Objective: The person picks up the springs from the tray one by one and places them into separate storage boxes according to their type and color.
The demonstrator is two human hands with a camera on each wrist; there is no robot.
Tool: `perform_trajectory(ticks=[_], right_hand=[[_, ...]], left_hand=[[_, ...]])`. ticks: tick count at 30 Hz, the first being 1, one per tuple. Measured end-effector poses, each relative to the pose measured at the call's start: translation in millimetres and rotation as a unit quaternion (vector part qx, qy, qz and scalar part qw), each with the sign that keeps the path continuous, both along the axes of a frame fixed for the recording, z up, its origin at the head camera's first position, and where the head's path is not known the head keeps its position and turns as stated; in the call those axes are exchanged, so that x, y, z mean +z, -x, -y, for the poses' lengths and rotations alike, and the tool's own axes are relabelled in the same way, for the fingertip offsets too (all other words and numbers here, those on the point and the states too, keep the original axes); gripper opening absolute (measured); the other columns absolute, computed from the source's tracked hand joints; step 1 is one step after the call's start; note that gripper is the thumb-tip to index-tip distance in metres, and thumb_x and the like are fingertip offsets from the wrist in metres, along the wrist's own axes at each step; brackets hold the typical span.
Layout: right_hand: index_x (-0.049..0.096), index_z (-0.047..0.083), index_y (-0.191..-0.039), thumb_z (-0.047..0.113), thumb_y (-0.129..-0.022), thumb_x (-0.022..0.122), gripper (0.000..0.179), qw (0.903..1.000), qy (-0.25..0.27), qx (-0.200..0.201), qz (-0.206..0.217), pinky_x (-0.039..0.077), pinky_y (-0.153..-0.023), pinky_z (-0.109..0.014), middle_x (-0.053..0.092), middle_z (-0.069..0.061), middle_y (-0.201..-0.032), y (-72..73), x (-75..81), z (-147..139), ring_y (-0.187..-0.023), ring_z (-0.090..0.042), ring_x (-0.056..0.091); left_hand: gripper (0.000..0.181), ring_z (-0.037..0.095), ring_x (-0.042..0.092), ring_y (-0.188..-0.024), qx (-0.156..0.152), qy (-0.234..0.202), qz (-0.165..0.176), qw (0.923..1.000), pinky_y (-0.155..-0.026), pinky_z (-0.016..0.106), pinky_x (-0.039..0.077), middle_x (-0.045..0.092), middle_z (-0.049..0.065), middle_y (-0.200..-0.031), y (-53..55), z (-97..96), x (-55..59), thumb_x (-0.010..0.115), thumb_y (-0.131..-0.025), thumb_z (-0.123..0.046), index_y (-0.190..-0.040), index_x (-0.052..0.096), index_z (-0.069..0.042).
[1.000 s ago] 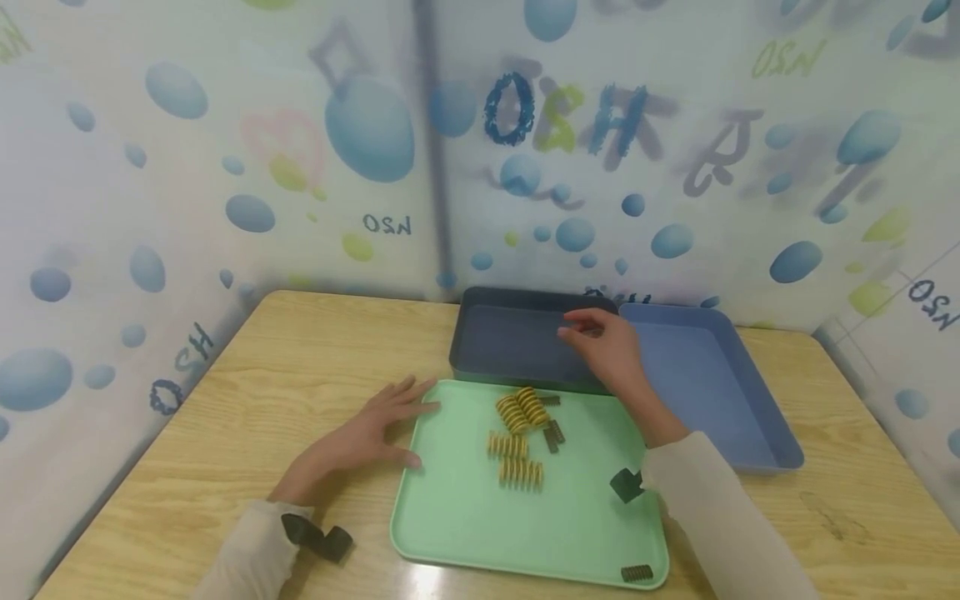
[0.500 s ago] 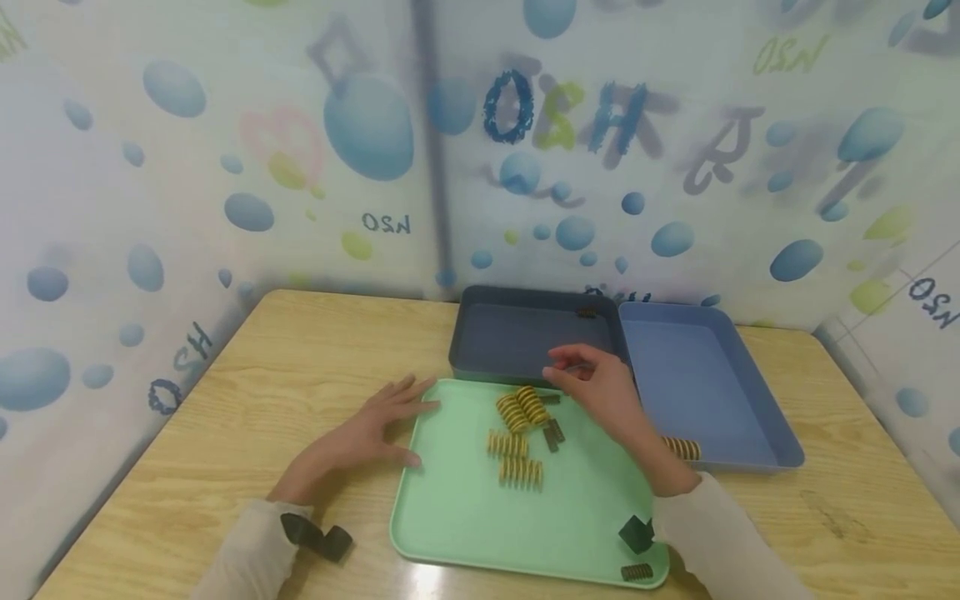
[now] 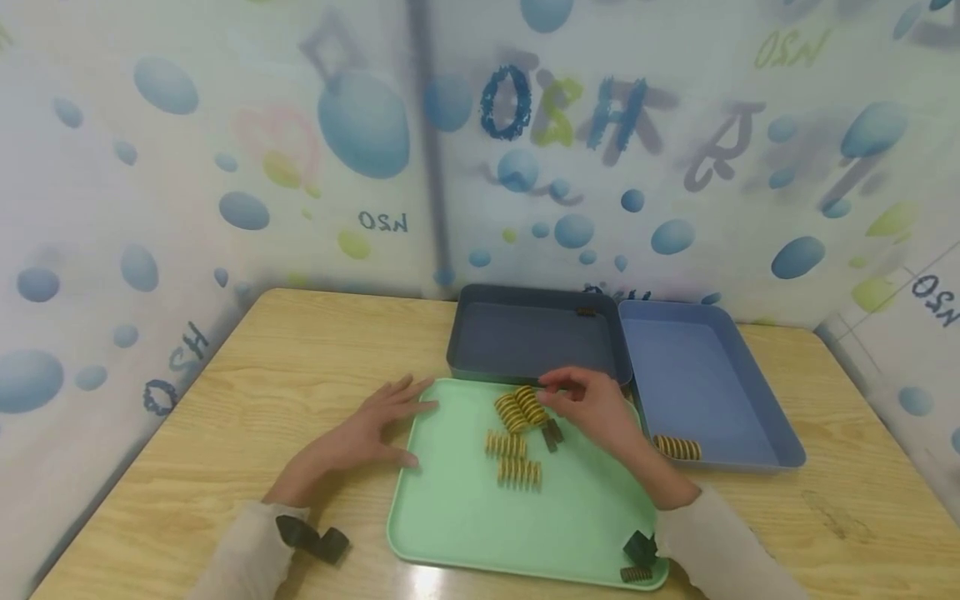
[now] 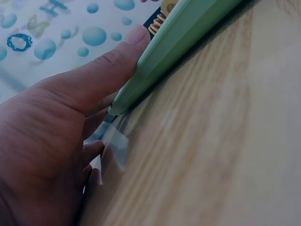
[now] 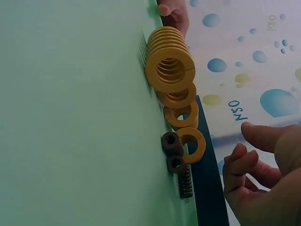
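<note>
Several yellow coil springs (image 3: 520, 473) lie on a green tray (image 3: 465, 521). Beside them are small dark springs (image 3: 552, 435); the right wrist view shows another dark spring (image 5: 185, 183) lying near the far rim. My right hand (image 3: 600, 412) hovers over the tray's far side, close to the springs. In the right wrist view its thumb and bent fingers (image 5: 240, 162) stand apart with nothing between them. My left hand (image 3: 367, 437) lies at the tray's left edge, fingers spread, thumb (image 4: 101, 70) against the rim.
Behind the green tray stands a dark blue tray (image 3: 517, 367) with a small dark spring (image 3: 586, 312). A lighter blue tray (image 3: 705, 375) at the right holds a yellow spring (image 3: 677, 447). One dark spring (image 3: 636, 574) lies in the green tray's near right corner.
My right hand has moved from above the dark blue tray back toward me, over the green tray. A small dark spring now shows in the dark blue tray. The left hand stays put.
</note>
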State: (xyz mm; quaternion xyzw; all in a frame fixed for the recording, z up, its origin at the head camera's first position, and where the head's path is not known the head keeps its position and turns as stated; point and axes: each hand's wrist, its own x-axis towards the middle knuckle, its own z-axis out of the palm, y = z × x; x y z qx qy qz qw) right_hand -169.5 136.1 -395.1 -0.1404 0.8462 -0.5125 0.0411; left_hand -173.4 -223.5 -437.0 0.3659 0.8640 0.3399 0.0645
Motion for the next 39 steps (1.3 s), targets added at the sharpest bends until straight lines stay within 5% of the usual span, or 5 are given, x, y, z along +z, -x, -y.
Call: perform_trajectory(ticks=[9,27,39], right_hand=[[0.069,0.008,-0.111,0.024,-0.086,0.073,0.030,0.9993,0.000,0.033,0.020,0.051,-0.062,-0.033,0.067,-0.005,-0.099,0.6,-7.4,2,-0.078,-0.020,0.065],[0.070,0.007,-0.106,0.019,-0.079,0.080,0.032,0.9976,-0.042,0.034,-0.043,0.051,-0.057,-0.028,0.068,-0.006,-0.100,2.2,-18.5,5,-0.072,-0.014,0.062],[0.069,0.006,-0.107,0.016,-0.080,0.078,0.029,0.9969,-0.047,0.039,-0.050,0.050,-0.054,-0.028,0.067,-0.006,-0.097,0.9,-18.5,7,-0.069,-0.013,0.062]], left_hand=[[0.080,0.043,0.008,-0.142,-0.001,-0.002,-0.005,1.0000,-0.110,0.061,0.002,0.024,0.011,-0.156,-0.7,0.4,-0.6,0.078,-0.074,-0.046,-0.139,0.050,-0.010],[0.080,0.041,0.007,-0.142,0.005,0.005,0.000,1.0000,-0.111,0.060,0.002,0.022,0.009,-0.157,-1.7,0.6,-0.2,0.076,-0.074,-0.049,-0.140,0.050,-0.012],[0.080,0.041,0.007,-0.142,0.002,0.003,-0.001,1.0000,-0.111,0.060,0.001,0.022,0.010,-0.157,-1.8,0.2,1.6,0.077,-0.074,-0.047,-0.140,0.050,-0.011]])
